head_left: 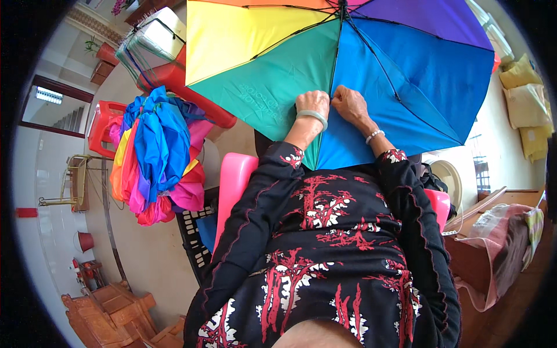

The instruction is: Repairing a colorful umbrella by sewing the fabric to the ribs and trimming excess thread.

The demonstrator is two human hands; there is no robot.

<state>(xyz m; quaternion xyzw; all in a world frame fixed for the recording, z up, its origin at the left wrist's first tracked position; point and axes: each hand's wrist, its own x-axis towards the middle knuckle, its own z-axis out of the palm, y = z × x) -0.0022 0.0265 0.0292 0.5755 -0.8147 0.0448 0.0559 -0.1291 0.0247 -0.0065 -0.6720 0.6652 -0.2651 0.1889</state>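
An open rainbow umbrella (371,64) lies inside-up in front of me, with yellow, green, blue and purple panels and black metal ribs. My left hand (313,103) pinches the fabric on the green panel beside a rib, a pale bangle on its wrist. My right hand (349,104) presses on the blue panel on the other side of the same rib, a bead bracelet on its wrist. Both hands sit close together near the umbrella's lower edge. What the fingertips hold is hidden.
A heap of folded colourful umbrellas (155,156) lies to my left on a black crate (194,232). A pink plastic stool (235,185) stands under my arms. Red stools (104,124) stand behind, wooden furniture (116,313) at lower left, a wooden table (493,232) on the right.
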